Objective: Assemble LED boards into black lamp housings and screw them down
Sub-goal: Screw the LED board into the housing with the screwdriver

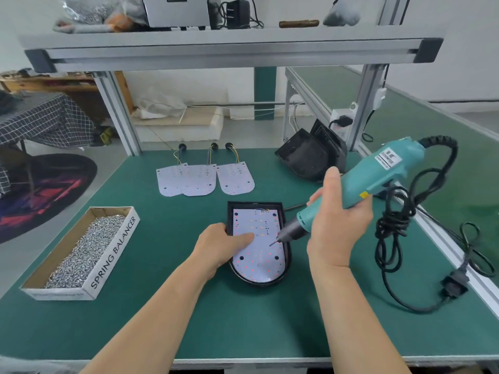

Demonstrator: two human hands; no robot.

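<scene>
A black lamp housing (pixel 286 261) lies in the middle of the green mat with a white LED board (pixel 263 255) seated inside it. My left hand (pixel 218 245) rests on the housing's left edge, its thumb pressing flat on the board. My right hand (pixel 340 222) grips a teal electric screwdriver (pixel 378 174), tilted down to the left. The bit tip (pixel 272 243) touches the board near its right side. Three spare LED boards (pixel 205 178) with wires lie in a row farther back.
A cardboard tray of screws (pixel 81 252) marked SPRING BALANCER sits at the left. Black housings (pixel 310 155) are stacked at the back right. The screwdriver's black cord and plug (pixel 456 282) trail over the mat at the right. An aluminium frame shelf hangs overhead.
</scene>
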